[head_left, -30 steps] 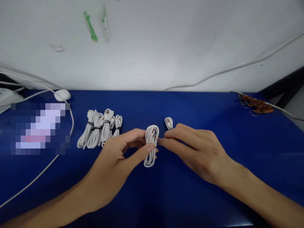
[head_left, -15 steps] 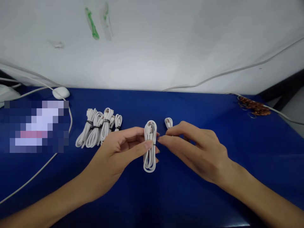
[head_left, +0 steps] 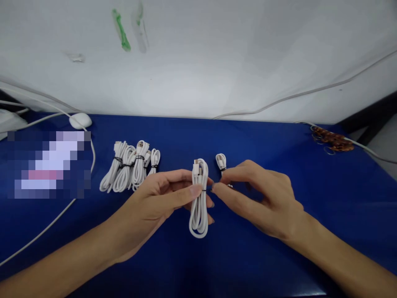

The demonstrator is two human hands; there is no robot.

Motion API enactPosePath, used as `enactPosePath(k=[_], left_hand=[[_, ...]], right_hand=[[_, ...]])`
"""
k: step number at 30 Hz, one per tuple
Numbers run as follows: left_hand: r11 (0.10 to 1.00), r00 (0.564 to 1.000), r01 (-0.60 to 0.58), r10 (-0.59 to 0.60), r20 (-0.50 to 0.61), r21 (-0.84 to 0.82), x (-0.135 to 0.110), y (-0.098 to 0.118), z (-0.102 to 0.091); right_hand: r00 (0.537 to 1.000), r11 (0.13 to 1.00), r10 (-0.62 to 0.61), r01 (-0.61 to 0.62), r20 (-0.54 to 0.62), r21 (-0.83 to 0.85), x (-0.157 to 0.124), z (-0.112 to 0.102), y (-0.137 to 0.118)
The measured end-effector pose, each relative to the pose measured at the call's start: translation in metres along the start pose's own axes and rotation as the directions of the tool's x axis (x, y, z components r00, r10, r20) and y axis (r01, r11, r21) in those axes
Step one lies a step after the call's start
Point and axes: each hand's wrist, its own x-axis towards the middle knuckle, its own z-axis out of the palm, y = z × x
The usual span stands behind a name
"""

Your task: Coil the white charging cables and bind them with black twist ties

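Observation:
My left hand (head_left: 161, 198) pinches a coiled white cable (head_left: 199, 198) at its middle and holds it upright above the blue table (head_left: 279, 240). My right hand (head_left: 260, 198) is closed in a pinch right beside the coil, its fingertips on a thin black tie at the coil's waist. Behind my right fingers another small white cable bundle (head_left: 221, 161) lies on the table, partly hidden. A row of several tied white cable bundles (head_left: 130, 165) lies to the left of my hands.
A white mouse (head_left: 80, 121) and its cord sit at the back left, next to a blurred patch. A brown pile of small ties or rings (head_left: 333, 140) lies at the back right. A white wall with cords rises behind the table.
The coil in my left hand has slid lower and hangs longer below my thumb. My right fingertips have drawn slightly right, pinching at the coil's waist.

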Motion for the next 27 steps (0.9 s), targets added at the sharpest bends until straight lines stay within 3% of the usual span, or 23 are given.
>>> enactPosePath(k=[3,5,27], left_hand=[[0.999,1.0,0.014,-0.013,0.02,-0.046,0.0,0.001,0.001],[0.998,1.0,0.013,-0.012,0.018,-0.066,0.001,0.003,0.001],[0.998,0.999,-0.002,0.0,-0.037,-0.058,0.001,0.002,-0.002]], right_hand=[[0.987,0.983,-0.159,0.156,-0.027,-0.1,-0.005,0.004,0.004],[0.977,0.975,-0.203,0.195,-0.065,-0.107,-0.008,0.006,0.007],[0.974,0.971,-0.225,0.226,0.021,-0.08,-0.009,0.004,0.013]])
